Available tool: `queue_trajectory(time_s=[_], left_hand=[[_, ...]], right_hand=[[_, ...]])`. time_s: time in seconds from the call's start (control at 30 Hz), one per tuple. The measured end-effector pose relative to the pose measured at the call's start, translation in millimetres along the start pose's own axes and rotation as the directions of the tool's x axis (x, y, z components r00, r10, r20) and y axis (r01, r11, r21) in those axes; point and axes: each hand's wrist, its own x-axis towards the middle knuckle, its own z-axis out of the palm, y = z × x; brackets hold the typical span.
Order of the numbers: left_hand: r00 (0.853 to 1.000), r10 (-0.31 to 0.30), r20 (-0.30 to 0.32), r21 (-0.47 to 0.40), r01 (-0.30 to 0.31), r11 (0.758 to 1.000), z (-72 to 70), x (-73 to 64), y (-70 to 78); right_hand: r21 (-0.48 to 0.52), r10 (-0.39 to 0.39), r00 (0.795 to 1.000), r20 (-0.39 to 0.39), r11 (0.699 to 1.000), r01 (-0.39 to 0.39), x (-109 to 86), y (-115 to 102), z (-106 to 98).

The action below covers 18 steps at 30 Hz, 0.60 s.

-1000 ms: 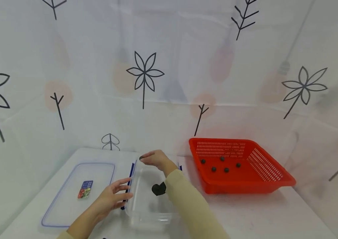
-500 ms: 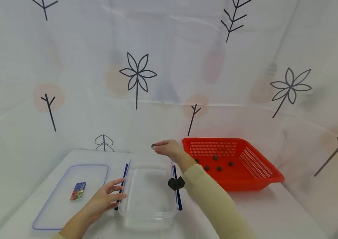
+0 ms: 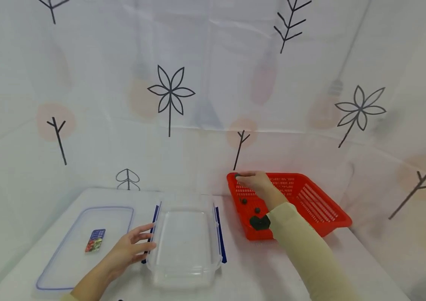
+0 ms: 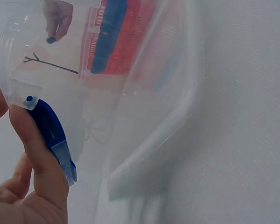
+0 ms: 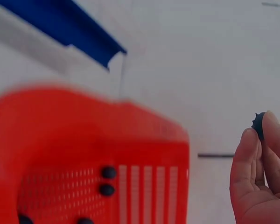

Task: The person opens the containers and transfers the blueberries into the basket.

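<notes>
My left hand [image 3: 128, 251] rests against the left side of a clear plastic container [image 3: 184, 269], its fingers spread and fairly straight. In the left wrist view the fingers [image 4: 39, 154] lie beside a blue side latch [image 4: 51, 126] at the container's corner. Over the back left corner of a red basket [image 3: 333, 225], my right hand [image 3: 256, 184] pinches a small dark round piece [image 5: 258, 125] between thumb and fingertips. That piece shows a jagged edge in the right wrist view. Similar dark pieces [image 3: 257, 210] lie on the basket's floor, some hidden behind my right arm.
A clear lid [image 3: 62, 267] with a blue rim lies flat left of the container, bearing a printed label [image 3: 95, 240]. The container's other blue latch [image 3: 220, 236] hangs out on its right. A patterned white cloth [image 3: 198, 154] stands behind the table.
My right hand has moved from over the container rightward to the basket, still pinching the dark piece. The left hand stays at the container. The head view has turned slightly right.
</notes>
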Motion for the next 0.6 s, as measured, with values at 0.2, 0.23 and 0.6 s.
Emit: queue_trajectory(time_s=[0.2, 0.23, 0.6], left_hand=[[1.000, -0.020, -0.004, -0.013, 0.020, 1.000, 2.9, -0.5, -1.8], [1.000, -0.018, -0.007, -0.013, 0.018, 1.000, 3.1, -0.1, -1.6], [0.999, -0.022, -0.034, 0.004, 0.022, 1.000, 5.2, -0.6, 0.0]], right_hand=[[0.025, -0.013, 1.000, -0.015, 1.000, 0.013, -1.5, 18.7, -39.5], [0.036, -0.017, 1.000, -0.019, 0.999, 0.017, -2.2, 21.0, -45.4], [0.071, -0.006, 0.999, -0.049, 0.997, 0.009, -10.1, 40.0, -96.9]])
